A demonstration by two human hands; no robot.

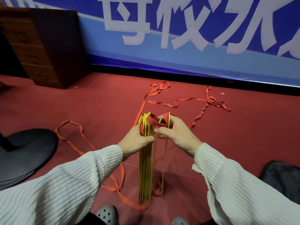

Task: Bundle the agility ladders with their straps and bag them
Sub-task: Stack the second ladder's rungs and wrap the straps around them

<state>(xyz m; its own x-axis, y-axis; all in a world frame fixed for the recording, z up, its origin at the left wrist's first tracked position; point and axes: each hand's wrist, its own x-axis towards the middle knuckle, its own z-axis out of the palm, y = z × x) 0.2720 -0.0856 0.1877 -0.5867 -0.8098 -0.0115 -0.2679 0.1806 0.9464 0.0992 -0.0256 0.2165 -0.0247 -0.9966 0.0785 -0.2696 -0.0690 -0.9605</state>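
A stack of flat yellow ladder rungs (145, 166) stands upright on its end on the red carpet in front of me. My left hand (138, 141) grips the top of the stack from the left. My right hand (174, 134) holds two more yellow rungs (165, 153) just right of the stack and pinches a loop of the red strap (154, 121) over their tops. Long red strap (186, 100) trails loose across the floor behind and to the left of the rungs.
A black round stand base (27, 153) lies at the left. A dark bag (282, 177) sits at the lower right. A brown drawer cabinet (43, 46) stands at the back left against a blue banner wall (178, 59). Grey clogs (105, 214) show at the bottom.
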